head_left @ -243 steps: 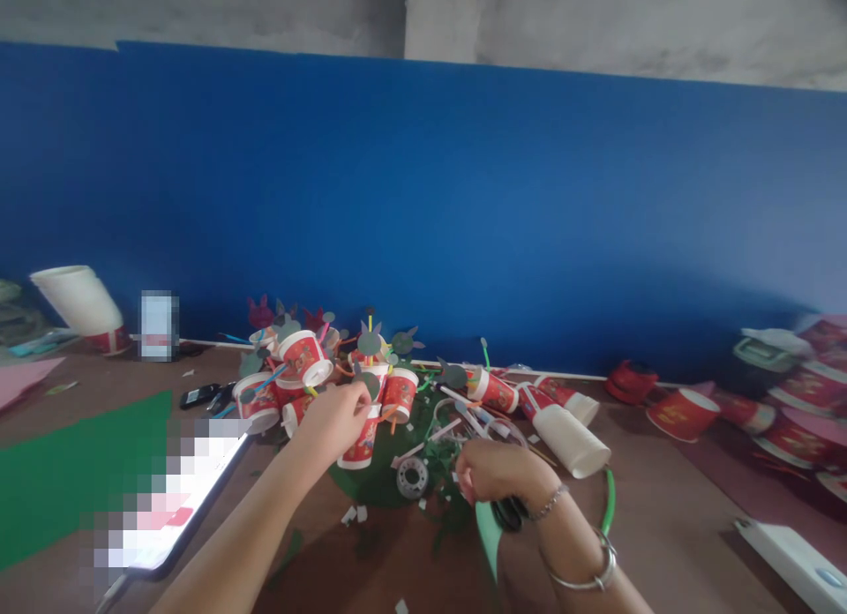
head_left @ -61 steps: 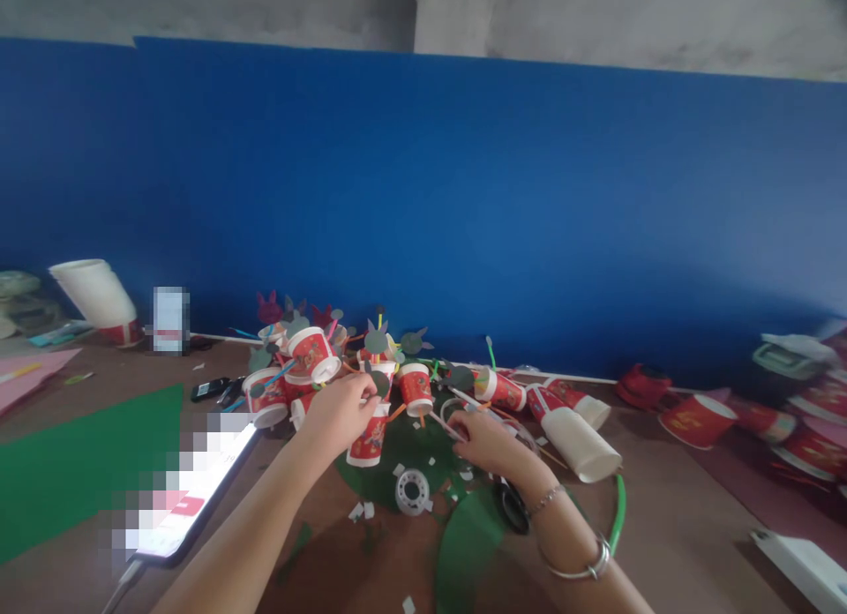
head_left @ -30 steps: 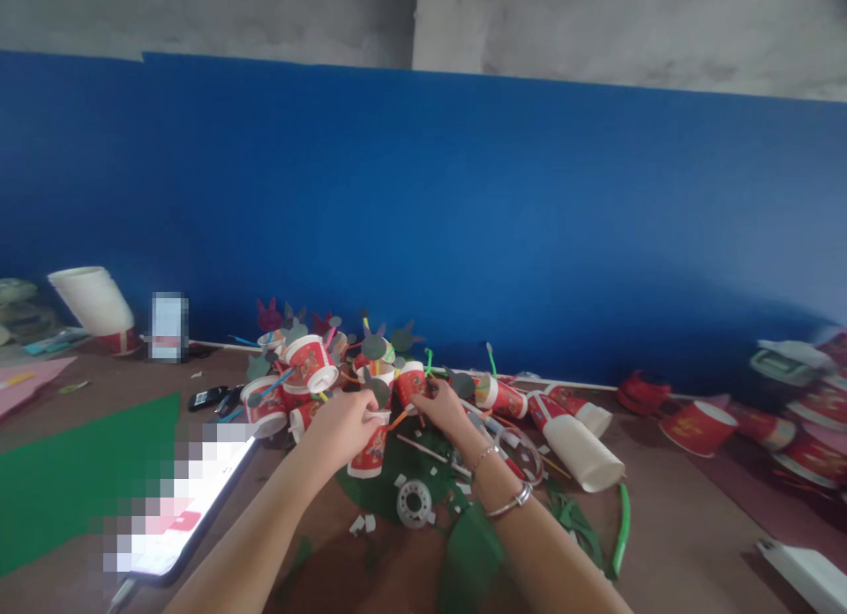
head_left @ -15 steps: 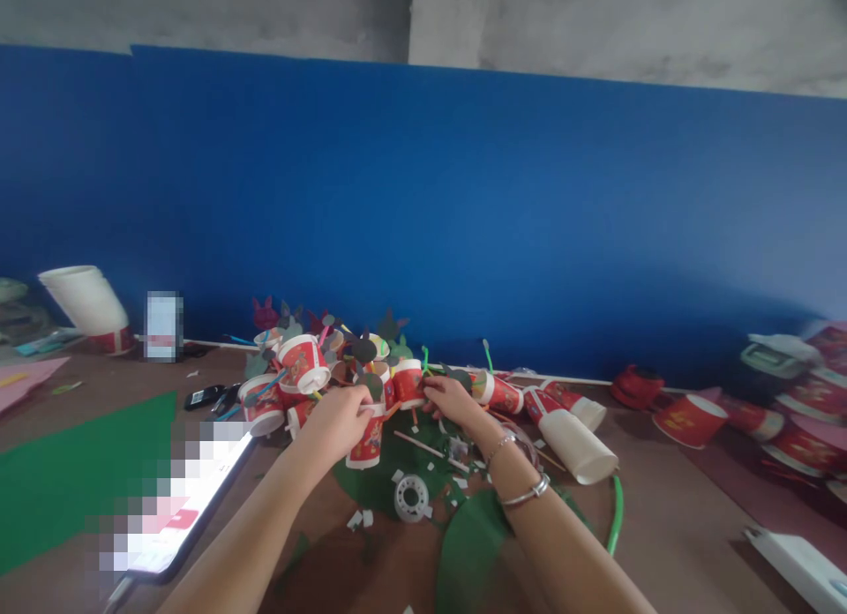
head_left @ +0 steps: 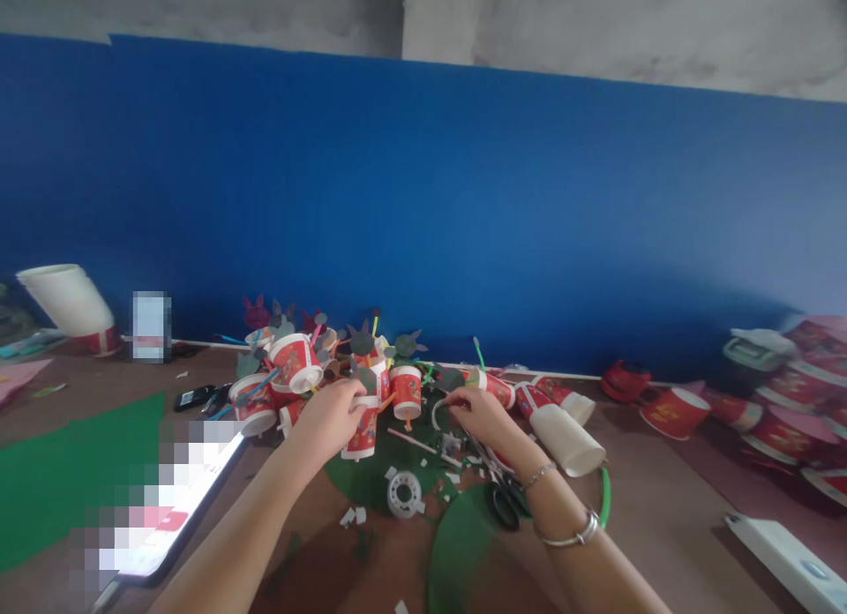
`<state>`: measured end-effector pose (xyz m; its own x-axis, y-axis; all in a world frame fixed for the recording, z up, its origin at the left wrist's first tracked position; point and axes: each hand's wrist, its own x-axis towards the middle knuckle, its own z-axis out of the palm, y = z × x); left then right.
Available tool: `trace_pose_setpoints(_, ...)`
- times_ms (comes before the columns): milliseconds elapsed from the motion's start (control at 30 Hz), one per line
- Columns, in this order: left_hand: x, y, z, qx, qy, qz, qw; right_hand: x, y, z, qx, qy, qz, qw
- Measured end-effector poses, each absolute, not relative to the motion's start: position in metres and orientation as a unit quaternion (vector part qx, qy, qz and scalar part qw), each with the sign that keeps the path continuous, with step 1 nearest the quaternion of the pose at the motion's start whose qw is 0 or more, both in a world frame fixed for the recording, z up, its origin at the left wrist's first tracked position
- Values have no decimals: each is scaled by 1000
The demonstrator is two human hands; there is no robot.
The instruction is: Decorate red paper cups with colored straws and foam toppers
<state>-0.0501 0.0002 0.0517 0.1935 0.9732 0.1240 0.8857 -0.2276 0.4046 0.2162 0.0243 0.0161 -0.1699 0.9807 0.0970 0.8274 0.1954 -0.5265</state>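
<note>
My left hand (head_left: 336, 422) is closed round the upper edge of a red paper cup (head_left: 361, 436), with a dark cut-out piece at its top. To its right, my right hand (head_left: 482, 413) has its fingers curled at a pale curved ring (head_left: 438, 413), mostly hidden under the hand. Between the hands stands another red cup (head_left: 406, 393) with orange straw pieces and a dark eared head above it. More decorated cups (head_left: 296, 362) are heaped left of my left hand. Black-handled scissors (head_left: 505, 505) lie beneath my right wrist.
A white tape core (head_left: 404, 494), paper scraps and green sheets (head_left: 463, 543) lie in front. At left are a lit phone (head_left: 176, 517) and a propped phone (head_left: 152, 327). White cups (head_left: 574, 442) and red cups (head_left: 675, 411) lie at right. A blue panel (head_left: 423, 199) stands behind.
My right hand has left the middle cup, moving slightly right and down, and is now at the pale ring. That cup stands free with its head showing. The scissors have come into view.
</note>
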Motion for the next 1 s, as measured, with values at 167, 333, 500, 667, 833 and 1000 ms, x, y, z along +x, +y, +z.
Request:
trace_pose_setpoints(167, -48, -3, 55, 760, 617, 170, 114, 213, 1, 4, -586, -784, 146, 144)
trace_pose_setpoints(333, -43, -9, 61, 748, 629, 190, 99, 212, -1, -10, -602, -778, 117, 138)
trace_pose_setpoints(500, -38, -12, 58, 758, 596, 258, 60, 229, 9, -9, -602, -761, 152, 189)
trace_pose_setpoints(667, -33, -16, 56, 776, 563, 277, 57, 237, 11, -9, -606, -739, 179, 234)
trace_pose_setpoints(833, -26, -24, 61, 816, 527, 211, 107, 232, 8, -13, -595, -738, 187, 259)
trace_pose_setpoints(1000, -14, -34, 50, 853, 482, 111, 167, 226, 9, -24, -583, -741, 161, 293)
